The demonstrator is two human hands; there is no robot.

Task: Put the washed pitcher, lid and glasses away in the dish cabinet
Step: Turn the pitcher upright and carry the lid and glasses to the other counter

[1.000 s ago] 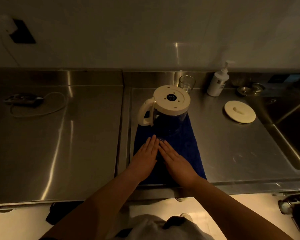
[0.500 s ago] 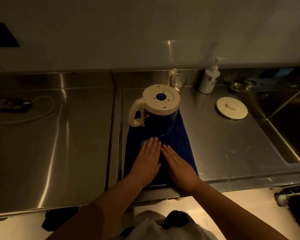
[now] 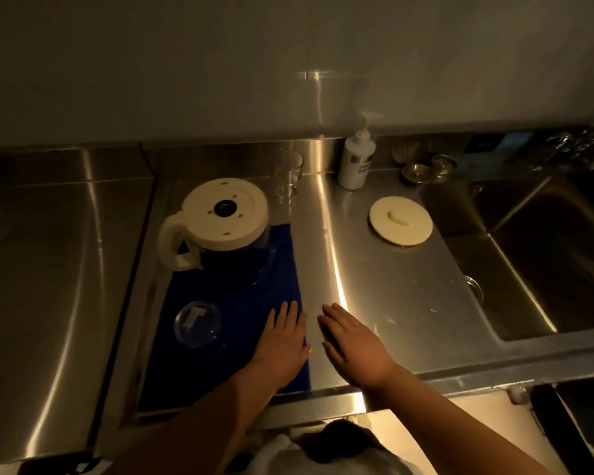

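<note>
Our hands have parted, left hand [image 3: 282,341] flat on the blue towel [image 3: 234,303], right hand [image 3: 354,344] over bare tabletop [image 3: 391,286], fingers extended, holding nothing, pitcher [image 3: 220,228] untouched.

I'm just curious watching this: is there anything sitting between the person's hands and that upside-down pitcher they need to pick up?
Nothing visible blocks it. The left hand rests flat on the blue towel, the right hand on the steel counter. Only bare towel lies between them and the pitcher. An upturned glass sits off to the left, outside that path.
</note>
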